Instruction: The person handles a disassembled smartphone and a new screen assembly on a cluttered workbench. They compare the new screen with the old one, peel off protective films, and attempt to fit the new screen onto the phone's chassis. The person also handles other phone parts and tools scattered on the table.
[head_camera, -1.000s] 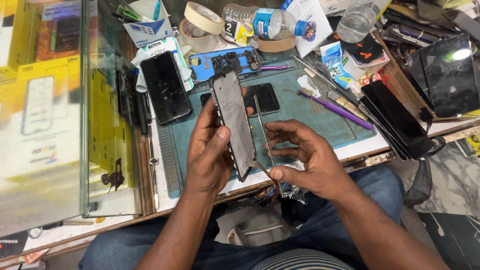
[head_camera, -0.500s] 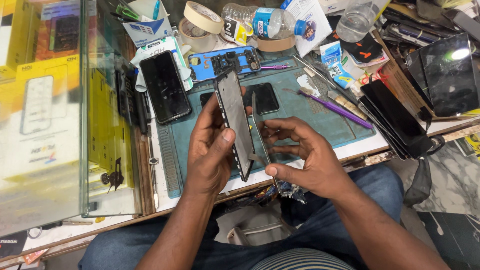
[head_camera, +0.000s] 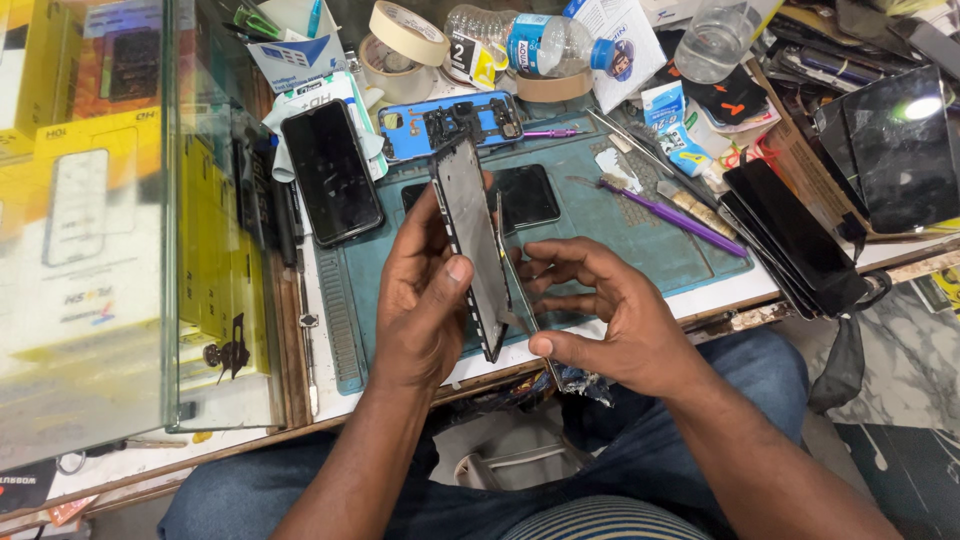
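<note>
— Head view first: what do we see in the middle of the frame?

— We see the left hand (head_camera: 425, 300) holding a phone frame (head_camera: 473, 245) up on its edge. The thumb lies on the frame's near side and the other fingers wrap round the back. The frame is tilted, with its top toward the upper middle of the frame.

— And the right hand (head_camera: 610, 320)?

— Its fingers pinch a thin dark panel (head_camera: 522, 300) that stands just beside the phone frame, on the right of it. The two parts are close together at the bottom, and we cannot tell if they touch there.

— What is under the hands?

— We see a teal mat (head_camera: 620, 235) on the desk (head_camera: 735, 295). A black phone (head_camera: 330, 170) lies at the upper left of the mat. A blue phone back (head_camera: 455, 125) lies at the top middle, and a purple tool (head_camera: 675, 215) lies to the right.

— Anything else?

— We see a tape roll (head_camera: 410, 32) and a water bottle (head_camera: 525, 38) at the top. A stack of dark screens (head_camera: 800, 245) sits at the right edge. A glass case (head_camera: 90, 220) fills the left side.
</note>
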